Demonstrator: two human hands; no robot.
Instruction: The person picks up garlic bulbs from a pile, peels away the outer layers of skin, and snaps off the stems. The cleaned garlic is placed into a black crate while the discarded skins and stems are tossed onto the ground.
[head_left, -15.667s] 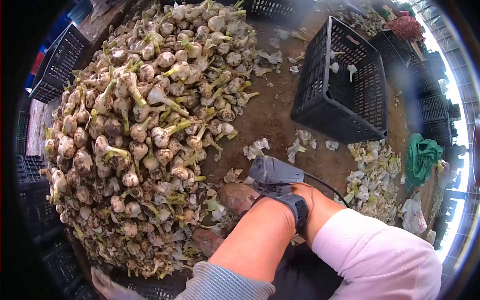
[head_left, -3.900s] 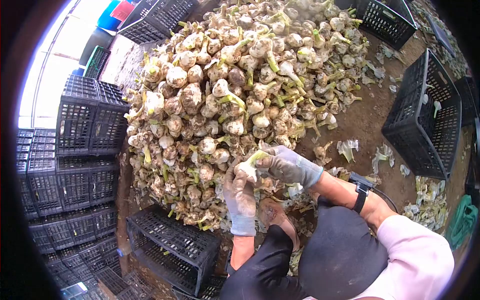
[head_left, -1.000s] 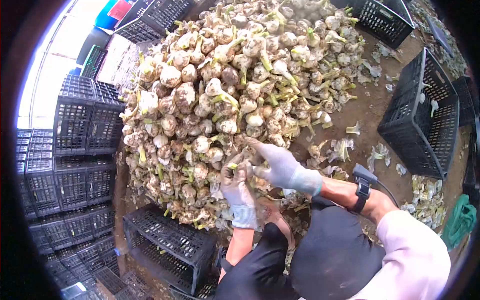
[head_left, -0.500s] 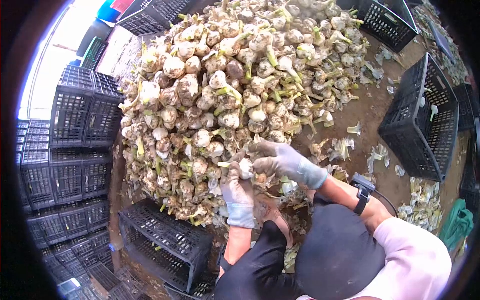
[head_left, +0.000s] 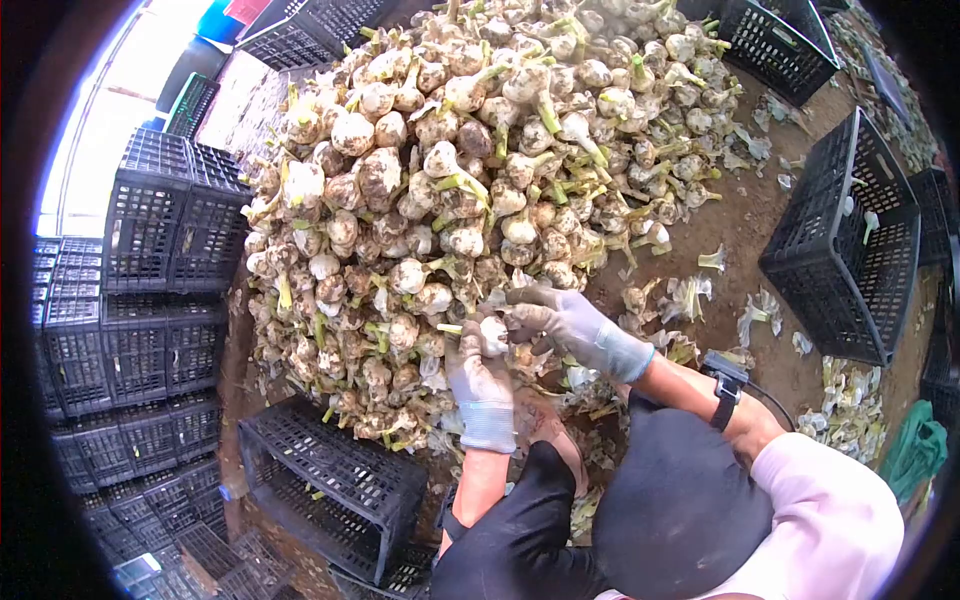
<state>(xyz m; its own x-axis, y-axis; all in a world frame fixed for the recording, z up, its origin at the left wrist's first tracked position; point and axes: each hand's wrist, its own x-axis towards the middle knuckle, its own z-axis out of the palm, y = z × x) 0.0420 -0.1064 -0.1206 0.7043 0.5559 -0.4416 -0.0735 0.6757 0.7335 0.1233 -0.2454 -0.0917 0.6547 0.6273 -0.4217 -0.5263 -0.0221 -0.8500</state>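
A large heap of garlic bulbs with cut green stems spreads in front of me. My left hand, in a pale grey glove, is closed on a whitish garlic bulb whose short stem points left. The gloved right hand is at the bulb's right side, its fingers bent and dirty. Its fingertips are close to the bulb; whether they pinch a piece of skin is too small to tell.
Black crates are stacked at the left. One crate lies at the lower left, another with a few bits inside at the right. Peeled skins litter the ground. A green bag lies at the lower right.
The view has shifted slightly. My left hand still holds the bulb, and my right hand's fingers have moved a little at its right side.
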